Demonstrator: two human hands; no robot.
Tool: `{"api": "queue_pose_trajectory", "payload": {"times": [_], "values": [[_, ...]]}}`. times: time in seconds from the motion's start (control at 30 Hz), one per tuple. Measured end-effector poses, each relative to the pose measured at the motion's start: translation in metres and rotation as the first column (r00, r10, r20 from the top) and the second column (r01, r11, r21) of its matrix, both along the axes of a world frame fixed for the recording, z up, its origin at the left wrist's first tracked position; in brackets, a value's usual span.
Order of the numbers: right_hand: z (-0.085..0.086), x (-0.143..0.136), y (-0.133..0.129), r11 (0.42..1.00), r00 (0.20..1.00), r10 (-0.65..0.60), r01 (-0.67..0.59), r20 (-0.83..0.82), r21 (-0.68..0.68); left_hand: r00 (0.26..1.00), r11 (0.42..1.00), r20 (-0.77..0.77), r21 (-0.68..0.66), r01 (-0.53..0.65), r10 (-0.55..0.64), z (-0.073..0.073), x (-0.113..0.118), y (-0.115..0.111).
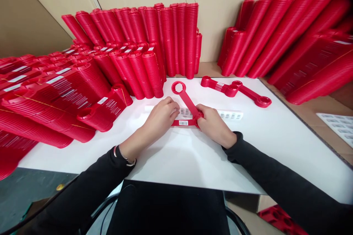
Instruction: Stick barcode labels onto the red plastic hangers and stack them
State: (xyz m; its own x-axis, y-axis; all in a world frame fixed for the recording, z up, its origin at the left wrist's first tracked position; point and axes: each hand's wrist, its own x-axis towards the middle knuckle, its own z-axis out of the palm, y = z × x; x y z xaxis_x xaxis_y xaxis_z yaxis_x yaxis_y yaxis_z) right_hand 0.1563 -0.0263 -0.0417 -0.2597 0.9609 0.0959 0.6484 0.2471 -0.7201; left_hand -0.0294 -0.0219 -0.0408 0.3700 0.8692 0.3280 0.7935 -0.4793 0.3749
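Observation:
My right hand [213,123] is closed around the ends of two flat red plastic ring wrenches that meet in a V. The upper ring wrench [189,101] slants up and left to an open ring. A white barcode label sits on the lower ring wrench [190,122], whose left end is hidden by my left hand [164,114]. The fingers of that hand are curled together; I cannot make out what is between them. Behind both hands lies a white strip of barcode labels [231,114]. Beyond it, more red ring wrenches [250,95] lie on the white table.
Tall stacks of red wrenches [149,29] crowd the left and back of the white table [176,161]. More bundles [275,36] lean at the right on brown cardboard. A white label sheet [338,125] lies at the right edge. Below the table, red pieces [278,220] show in a box.

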Motion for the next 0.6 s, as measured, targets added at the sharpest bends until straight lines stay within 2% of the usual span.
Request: {"api": "queue_pose_trajectory", "payload": {"times": [0.13, 0.23, 0.37, 0.47, 0.6], "values": [[0.0, 0.001, 0.002, 1.0, 1.0, 0.0, 0.0, 0.017, -0.007, 0.995, 0.998, 0.097, -0.047, 0.043, -0.038, 0.007, 0.0, -0.002], [0.0, 0.0, 0.002, 1.0, 1.0, 0.009, -0.009, 0.022, -0.005, 0.962, 0.992, 0.268, -0.092, 0.087, -0.059, 0.019, 0.001, -0.004], [0.002, -0.005, -0.003, 1.0, 0.995, 0.019, -0.021, 0.099, 0.02, 0.854, 0.949, 0.516, -0.298, 0.103, 0.069, 0.032, 0.005, -0.008], [0.004, -0.009, -0.008, 0.998, 0.988, 0.047, -0.052, 0.144, 0.034, 0.809, 0.907, 0.569, -0.404, 0.121, 0.145, 0.035, 0.005, -0.009], [0.004, -0.01, -0.01, 0.997, 0.986, 0.06, -0.067, 0.156, 0.038, 0.787, 0.9, 0.592, -0.421, 0.116, 0.175, 0.033, 0.005, -0.009]]}}
